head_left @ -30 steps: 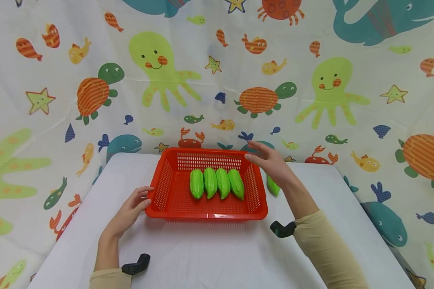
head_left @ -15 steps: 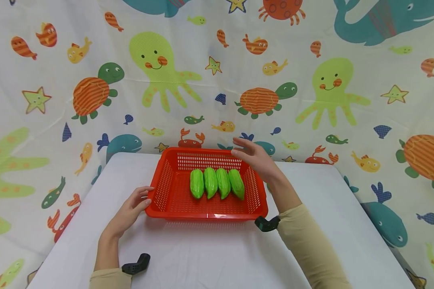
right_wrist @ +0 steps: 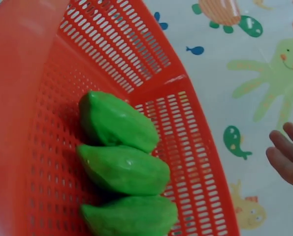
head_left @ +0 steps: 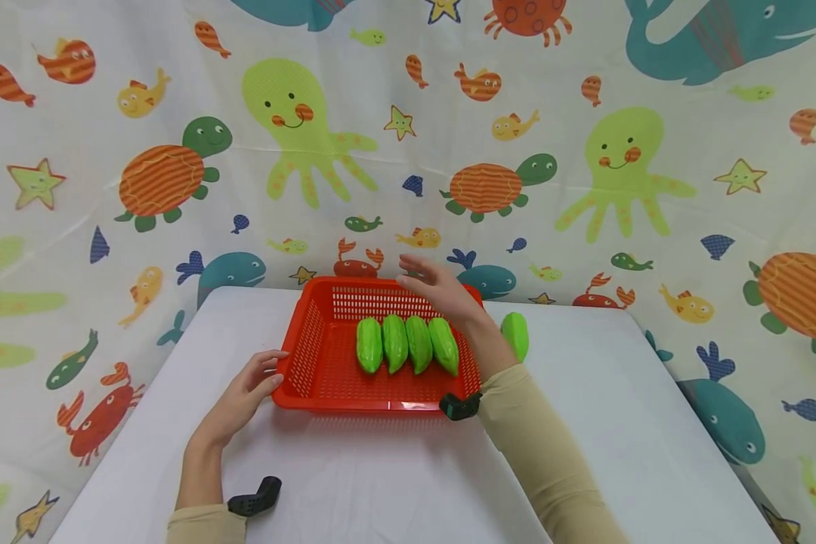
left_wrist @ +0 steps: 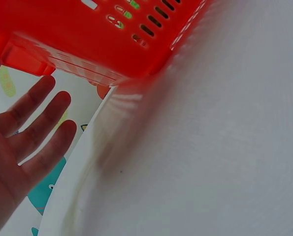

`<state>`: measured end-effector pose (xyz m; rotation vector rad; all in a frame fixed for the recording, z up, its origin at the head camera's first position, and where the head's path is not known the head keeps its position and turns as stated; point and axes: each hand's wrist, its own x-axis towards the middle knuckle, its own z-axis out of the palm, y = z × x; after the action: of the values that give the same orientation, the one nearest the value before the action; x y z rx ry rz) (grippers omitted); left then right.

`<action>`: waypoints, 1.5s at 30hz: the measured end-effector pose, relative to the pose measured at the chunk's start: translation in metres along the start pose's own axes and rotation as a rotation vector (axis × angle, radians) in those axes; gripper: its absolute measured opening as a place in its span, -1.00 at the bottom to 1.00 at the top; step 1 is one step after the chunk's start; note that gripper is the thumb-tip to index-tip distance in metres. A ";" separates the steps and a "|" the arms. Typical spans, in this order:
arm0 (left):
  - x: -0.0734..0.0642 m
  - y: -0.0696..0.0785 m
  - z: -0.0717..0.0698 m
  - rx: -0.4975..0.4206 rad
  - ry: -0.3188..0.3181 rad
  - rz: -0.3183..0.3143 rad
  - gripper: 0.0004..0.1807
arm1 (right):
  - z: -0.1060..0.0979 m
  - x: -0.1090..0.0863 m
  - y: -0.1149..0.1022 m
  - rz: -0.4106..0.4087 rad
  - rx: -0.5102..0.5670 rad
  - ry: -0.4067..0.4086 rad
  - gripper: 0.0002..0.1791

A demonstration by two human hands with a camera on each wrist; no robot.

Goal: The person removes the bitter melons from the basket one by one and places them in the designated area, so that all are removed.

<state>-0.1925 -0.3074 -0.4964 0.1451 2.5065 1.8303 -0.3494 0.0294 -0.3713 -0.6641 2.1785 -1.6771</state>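
Note:
A red perforated basket (head_left: 333, 393) stands on the white table. Inside it, towards the right, several green ridged fruits (head_left: 395, 344) with pointed ends lie side by side; they also fill the middle of the right wrist view. My left hand (head_left: 245, 393) is at the basket's left rim with its fingers extended; whether they press on it I cannot tell. Over the back right part of the basket hovers my right hand (head_left: 442, 291), fingers loosely stretched and nothing in them. One more green fruit (head_left: 515, 335) lies on the table, partly hidden behind my right arm.
The white table (head_left: 353, 483) extends in front of the basket and to both sides. Behind it hangs a curtain (head_left: 353, 75) printed with sea animals. A black device (head_left: 255, 499) sits on the left wrist, another (head_left: 459, 406) on the right.
My right hand has moved left, from above the basket's right rim to above its back part. The fruit on the table shows more now. My left hand stays put. The curtain's left side has shifted left.

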 end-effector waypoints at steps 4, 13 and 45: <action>0.000 0.001 0.000 -0.005 0.002 0.001 -0.44 | 0.009 0.010 0.004 -0.025 0.011 -0.046 -0.38; 0.000 0.001 0.000 -0.004 0.002 -0.003 -0.43 | 0.028 0.030 0.021 -0.023 0.076 -0.075 -0.41; -0.002 0.004 -0.001 -0.005 -0.001 -0.004 -0.44 | 0.068 0.071 0.038 0.010 0.325 0.209 -0.44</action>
<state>-0.1904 -0.3074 -0.4919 0.1412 2.5000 1.8343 -0.3812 -0.0567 -0.4239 -0.4034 1.9622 -2.1137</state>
